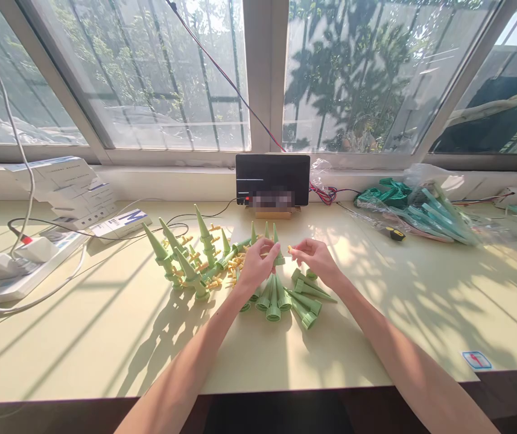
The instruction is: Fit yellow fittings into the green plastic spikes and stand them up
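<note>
My left hand (260,264) is closed on a green plastic watering spike (279,260), a cone with a wide collar. A short way to its right, my right hand (316,259) pinches a small yellow-orange valve (290,249) between the fingertips, apart from the spike. Several loose green cones (273,307) lie fanned out below my left hand, open ends toward me. More cones (315,288) rest under my right hand. To the left stand several upright green spikes (204,241) with yellow valves on them. Loose yellow valves (235,274) lie beside my left hand, partly hidden by it.
A black-screened device (272,175) stands at the back by the window. At left are white boxes (66,190), a power strip (27,268) and cables. Green strips in plastic wrap (434,214) and a black-yellow tool (394,234) lie at right. A sticker (476,360) marks the front edge.
</note>
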Tool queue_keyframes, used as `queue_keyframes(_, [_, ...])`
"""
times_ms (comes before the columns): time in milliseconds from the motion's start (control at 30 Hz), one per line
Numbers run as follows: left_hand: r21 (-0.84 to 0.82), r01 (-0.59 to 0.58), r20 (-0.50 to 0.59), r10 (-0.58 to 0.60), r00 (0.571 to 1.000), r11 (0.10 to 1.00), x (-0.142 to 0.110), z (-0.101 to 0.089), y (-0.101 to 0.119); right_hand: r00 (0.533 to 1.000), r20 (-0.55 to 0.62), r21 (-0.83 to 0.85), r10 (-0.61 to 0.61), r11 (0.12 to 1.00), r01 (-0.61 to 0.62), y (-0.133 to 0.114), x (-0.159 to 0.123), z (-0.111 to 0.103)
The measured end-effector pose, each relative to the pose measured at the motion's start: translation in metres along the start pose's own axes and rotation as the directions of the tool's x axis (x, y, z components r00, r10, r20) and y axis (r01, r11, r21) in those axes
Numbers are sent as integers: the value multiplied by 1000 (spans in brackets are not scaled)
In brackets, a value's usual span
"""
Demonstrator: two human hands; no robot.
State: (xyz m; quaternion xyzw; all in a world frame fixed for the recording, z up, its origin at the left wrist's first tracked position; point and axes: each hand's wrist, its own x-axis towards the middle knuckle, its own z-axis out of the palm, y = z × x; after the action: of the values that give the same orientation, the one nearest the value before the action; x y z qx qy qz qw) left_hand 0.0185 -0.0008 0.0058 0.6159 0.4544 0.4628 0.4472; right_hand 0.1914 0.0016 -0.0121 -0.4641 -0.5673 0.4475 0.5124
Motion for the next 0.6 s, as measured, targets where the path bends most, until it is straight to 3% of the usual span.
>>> queue_keyframes(167, [-3, 33, 46, -33, 998, 999, -1, 0, 1, 1000, -1, 133, -10, 991, 10, -3, -4, -1])
queue_keyframes(333, [-28, 45, 85, -43, 995, 999, 0, 1, -1, 994, 43, 98, -100, 991, 95, 0, -6, -3])
queue_keyframes(600, [-38, 40, 84, -37, 996, 998, 0, 2, -2, 997, -41, 193, -61, 979, 67, -1, -5, 2])
